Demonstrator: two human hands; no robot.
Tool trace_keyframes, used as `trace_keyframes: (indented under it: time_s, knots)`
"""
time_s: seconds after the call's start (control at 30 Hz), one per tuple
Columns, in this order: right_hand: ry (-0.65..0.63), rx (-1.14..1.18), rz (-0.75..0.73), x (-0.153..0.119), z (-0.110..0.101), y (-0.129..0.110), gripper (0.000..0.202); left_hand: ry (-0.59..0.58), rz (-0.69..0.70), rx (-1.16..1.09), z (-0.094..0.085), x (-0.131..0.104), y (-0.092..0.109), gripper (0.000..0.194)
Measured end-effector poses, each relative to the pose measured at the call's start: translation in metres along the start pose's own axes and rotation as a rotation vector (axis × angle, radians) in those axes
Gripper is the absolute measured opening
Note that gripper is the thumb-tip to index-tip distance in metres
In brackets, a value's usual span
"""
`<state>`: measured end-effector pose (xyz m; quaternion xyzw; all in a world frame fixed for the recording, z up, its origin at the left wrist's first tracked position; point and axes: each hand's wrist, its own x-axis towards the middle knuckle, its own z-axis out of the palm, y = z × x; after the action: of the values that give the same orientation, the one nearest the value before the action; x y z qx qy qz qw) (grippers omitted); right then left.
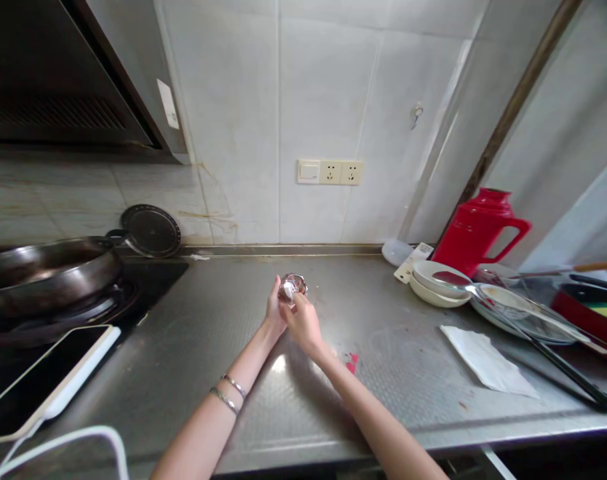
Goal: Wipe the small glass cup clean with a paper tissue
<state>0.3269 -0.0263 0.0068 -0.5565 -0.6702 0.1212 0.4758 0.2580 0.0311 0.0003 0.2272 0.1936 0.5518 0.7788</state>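
Above the middle of the steel counter (223,293), a small, round, shiny metal piece like a cup or little bowl (298,280) is held up, its bright inside facing me. My left hand (274,312) grips it from the left, thumb up along its side. The fingers of my right hand (304,324) are closed together at its near edge, touching it. What they pinch, if anything, is hidden; a whitish patch shows inside the piece beside the fingertips. Two silver bracelets (228,393) circle the left forearm.
At left are a steel pan (53,273) on the stove, a black round lid-like disc (150,230) and a phone-like device (43,387) with a white cable. A red thermos (478,230), stacked bowls (438,287), dark chopsticks (558,357) and a white napkin (486,360) stand right.
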Motion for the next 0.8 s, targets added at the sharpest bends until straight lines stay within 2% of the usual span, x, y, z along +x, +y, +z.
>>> trace_keyframes:
  time_s: [0.1, 0.23, 0.4, 0.5, 0.6, 0.67, 0.73, 0.8]
  knots:
    - [-0.059, -0.211, -0.062, 0.003, -0.009, 0.008, 0.023, -0.103, -0.039, 0.002, 0.002, -0.003, 0.001, 0.044]
    - [-0.264, -0.558, -0.215, 0.011, -0.039, 0.010, 0.024, -0.258, -0.059, -0.015, 0.003, -0.007, 0.015, 0.038]
    - [-0.578, -0.804, -0.614, 0.031, -0.086, 0.002, 0.030, -0.302, -0.224, 0.038, -0.004, -0.004, 0.034, 0.059]
    - [-0.665, -0.875, -0.802, 0.041, -0.103, -0.003, 0.027, -0.320, -0.357, 0.060, -0.010, -0.002, 0.037, 0.067]
    - [-0.690, -0.902, -0.957, 0.048, -0.111, -0.008, 0.026, -0.328, -0.460, 0.078, -0.012, -0.002, 0.036, 0.068]
    - [-0.712, -0.902, -1.020, 0.051, -0.113, -0.010, 0.025, -0.304, -0.478, 0.114, -0.013, -0.002, 0.032, 0.063]
    - [-0.749, -0.912, -1.026, 0.052, -0.111, -0.010, 0.024, -0.266, -0.465, 0.156, -0.014, -0.001, 0.028, 0.057]
    - [-0.776, -0.949, -0.957, 0.051, -0.107, -0.009, 0.024, -0.233, -0.421, 0.174, -0.015, 0.001, 0.022, 0.049]
